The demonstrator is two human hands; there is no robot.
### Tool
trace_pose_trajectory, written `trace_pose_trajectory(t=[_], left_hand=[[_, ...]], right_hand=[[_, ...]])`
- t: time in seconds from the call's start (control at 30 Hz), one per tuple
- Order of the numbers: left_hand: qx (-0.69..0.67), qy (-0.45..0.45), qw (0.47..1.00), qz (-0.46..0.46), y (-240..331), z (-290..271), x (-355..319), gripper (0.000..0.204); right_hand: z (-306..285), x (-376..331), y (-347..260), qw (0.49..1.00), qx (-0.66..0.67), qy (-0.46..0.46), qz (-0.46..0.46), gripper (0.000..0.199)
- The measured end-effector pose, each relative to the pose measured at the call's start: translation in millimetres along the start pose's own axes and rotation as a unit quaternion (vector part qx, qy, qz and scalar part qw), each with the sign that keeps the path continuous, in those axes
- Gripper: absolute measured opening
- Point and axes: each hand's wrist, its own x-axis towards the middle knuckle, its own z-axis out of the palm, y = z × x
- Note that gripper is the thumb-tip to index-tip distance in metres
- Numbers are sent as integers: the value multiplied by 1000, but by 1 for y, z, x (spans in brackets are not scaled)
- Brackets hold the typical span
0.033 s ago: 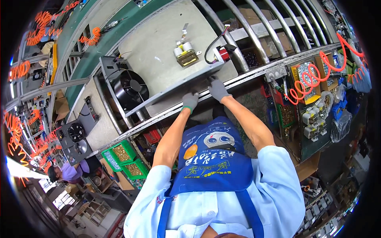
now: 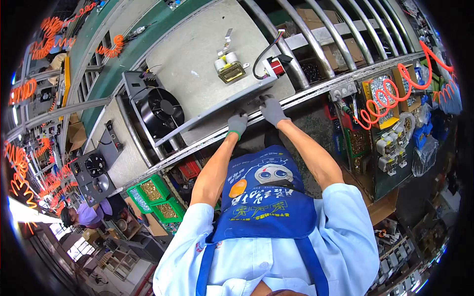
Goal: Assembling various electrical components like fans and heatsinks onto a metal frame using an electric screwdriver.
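A grey metal housing with a long upright panel (image 2: 210, 114) stands on the bench, a black round fan (image 2: 162, 111) mounted at its left end. Both my hands wear grey gloves at the panel's near face. My left hand (image 2: 238, 123) is bent closed low against it; whatever its fingers hold is hidden. My right hand (image 2: 272, 110) lies further right, its fingers stretched up onto the panel and slightly apart. Beyond the panel sit a transformer (image 2: 231, 71) with white coils and a red part (image 2: 277, 67) with a wire bundle.
Metal rollers (image 2: 313, 42) run off to the right. A coiled orange air hose (image 2: 387, 96) hangs over the right side. Green bins (image 2: 165, 209) of small brass parts sit below the bench at left. Another fan panel (image 2: 95, 164) lies further left, near a person in purple (image 2: 91, 215).
Both hands have shifted very slightly along the panel. The housing has moved a touch to the left; the fan stays in it.
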Motion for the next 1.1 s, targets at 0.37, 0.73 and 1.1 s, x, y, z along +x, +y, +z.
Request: trace_pose_trajectory(t=[0.37,0.73,1.1], left_hand=[[6,203,977,66,-11,29,14,36],[-28,230,966,119,-22,0,5,23],[17,140,980,137,-52,6,17,23]], right_hand=[[-236,-23,131,953,-258,-5,160,31],[-212,-12,196,881,-177,-94,429,45],[-143,-140,151,802,-146,-355,458,19]])
